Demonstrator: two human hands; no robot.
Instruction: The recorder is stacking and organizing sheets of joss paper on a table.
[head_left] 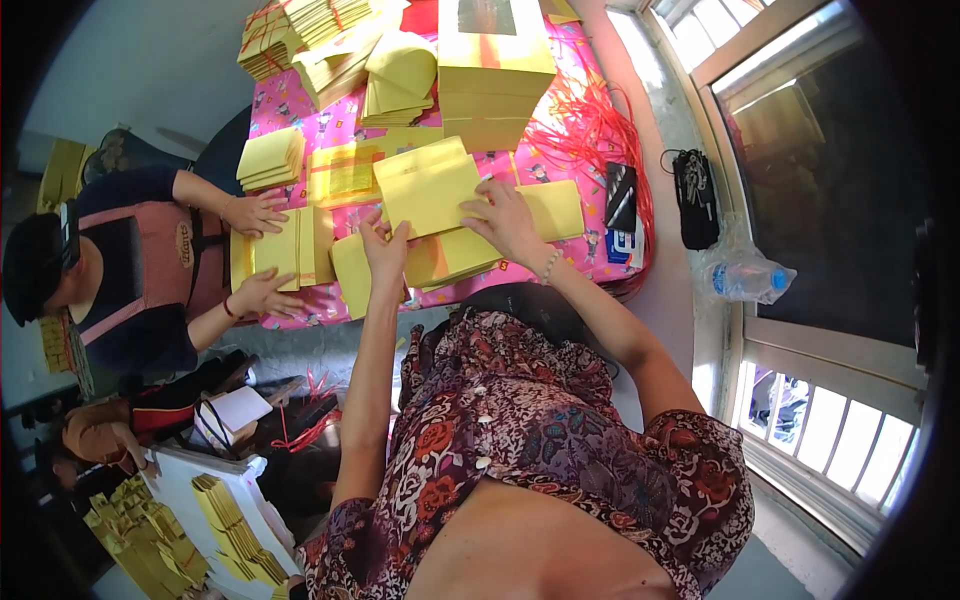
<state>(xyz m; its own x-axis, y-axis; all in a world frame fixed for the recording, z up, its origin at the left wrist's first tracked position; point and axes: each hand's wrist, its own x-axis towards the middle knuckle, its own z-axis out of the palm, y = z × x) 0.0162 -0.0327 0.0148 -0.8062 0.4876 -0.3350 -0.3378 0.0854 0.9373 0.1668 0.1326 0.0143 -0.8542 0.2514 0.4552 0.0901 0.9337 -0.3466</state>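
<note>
Yellow paper point(430, 190) is touched by left hand point(385, 248) and right hand point(508, 222); grip closure cannot be told. Bottle point(748, 281) is enclosed in clear bag point(735, 238).

Both forearms point(366, 400) reach forward, the right hand point(505, 219) palm-down with bent fingers parted, the left hand point(385, 250) perhaps pinching.

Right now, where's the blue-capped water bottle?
In the head view, the blue-capped water bottle lies on its side at the right, beside the window, below the black pouch and right of the right hand.
</note>
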